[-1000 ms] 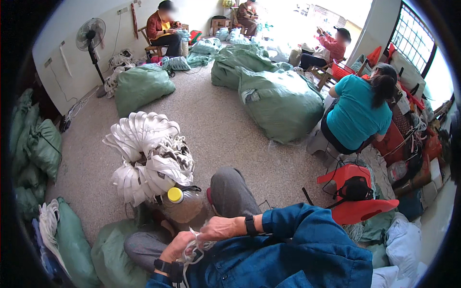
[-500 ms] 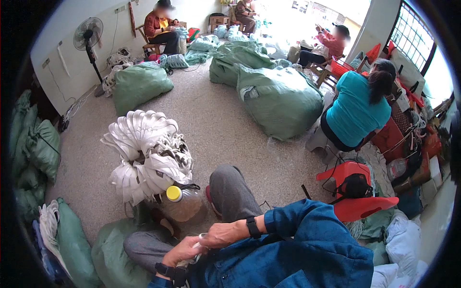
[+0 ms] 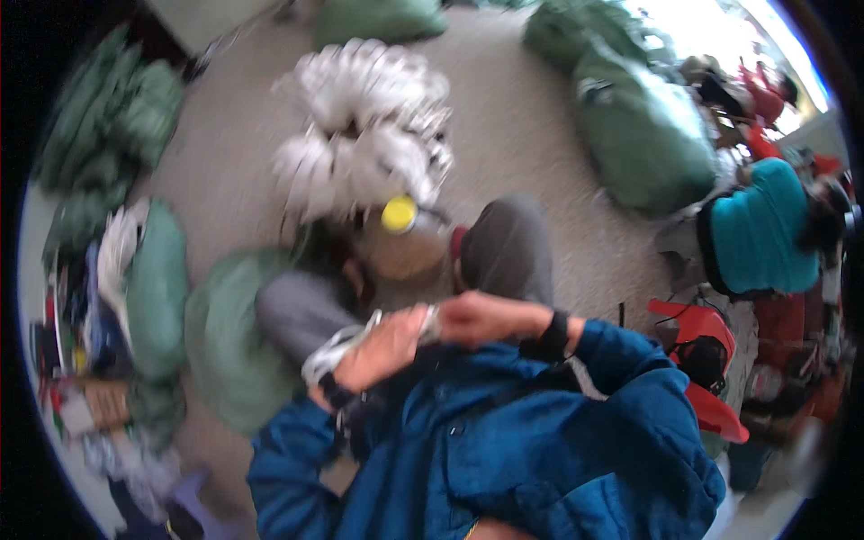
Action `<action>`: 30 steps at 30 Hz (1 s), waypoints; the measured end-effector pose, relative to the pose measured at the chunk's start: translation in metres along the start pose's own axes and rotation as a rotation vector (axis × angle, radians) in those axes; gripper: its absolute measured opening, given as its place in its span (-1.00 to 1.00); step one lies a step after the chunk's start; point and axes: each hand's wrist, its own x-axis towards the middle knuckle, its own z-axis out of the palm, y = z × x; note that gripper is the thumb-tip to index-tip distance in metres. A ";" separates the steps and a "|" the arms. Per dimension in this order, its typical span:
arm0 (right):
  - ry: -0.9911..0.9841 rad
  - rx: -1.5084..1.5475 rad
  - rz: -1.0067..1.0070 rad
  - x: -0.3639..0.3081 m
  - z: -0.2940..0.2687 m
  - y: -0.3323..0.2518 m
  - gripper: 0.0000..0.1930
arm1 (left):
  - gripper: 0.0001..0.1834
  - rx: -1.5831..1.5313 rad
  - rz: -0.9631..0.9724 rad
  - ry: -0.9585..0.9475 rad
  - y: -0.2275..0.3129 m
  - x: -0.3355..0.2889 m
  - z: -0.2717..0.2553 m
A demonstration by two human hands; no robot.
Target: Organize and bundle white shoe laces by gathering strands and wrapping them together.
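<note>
Over my lap, both hands are close together on a white, strappy piece [image 3: 326,357], blurred, its exact kind unclear. My left hand [image 3: 387,346] is closed on it, and white bands show behind its knuckles, near the wrist. Beside it my right hand [image 3: 477,319], smeared by motion, has its fingers drawn in at the white bit between the hands. On the floor past my knees stands a large stack of white shoe uppers [image 3: 364,85], fanned out in bundles. A jar with a yellow lid [image 3: 399,214] sits between my feet and the stack.
A green sack [image 3: 238,351] leans by my left leg, with another upright sack [image 3: 156,288] beyond. At right are a red plastic stool [image 3: 697,328] with a black item on it and a seated person in teal [image 3: 760,229]. A big green sack [image 3: 639,135] lies ahead.
The view has tilted down and turned, so the far room has mostly left it. My hands have moved slightly apart, and more of the white piece shows by the left hand.
</note>
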 end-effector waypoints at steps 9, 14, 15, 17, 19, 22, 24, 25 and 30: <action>0.031 0.049 0.058 0.006 -0.003 0.002 -0.75 | -0.84 0.184 -0.190 -0.100 -0.006 0.014 -0.009; -0.025 0.205 0.054 -0.004 0.007 -0.011 -0.72 | -0.88 0.275 -0.126 -0.076 -0.018 0.010 -0.004; -0.054 0.246 0.033 -0.008 0.010 -0.014 -0.70 | -0.92 0.304 -0.092 -0.080 -0.018 0.011 -0.004; -0.055 0.304 0.068 -0.013 0.013 -0.014 -0.70 | -0.92 0.290 -0.103 -0.100 -0.017 0.013 -0.003; -0.043 0.225 0.109 -0.012 0.007 -0.006 -0.71 | -0.91 0.319 -0.093 -0.067 -0.022 0.012 0.005; 0.265 -0.103 0.008 -0.005 0.002 -0.001 -0.82 | -0.86 0.182 -0.187 -0.015 -0.029 0.000 0.000; 0.449 -0.085 -0.100 -0.004 -0.005 -0.008 -0.87 | -0.78 0.105 -0.032 0.069 -0.027 -0.001 -0.019; 0.527 0.016 -0.129 -0.002 -0.007 -0.010 -0.90 | -0.73 0.047 -0.048 0.052 -0.025 -0.006 -0.030; 0.477 0.015 -0.061 -0.001 -0.017 0.007 -0.89 | -0.71 -0.923 -0.628 0.275 0.002 -0.062 -0.131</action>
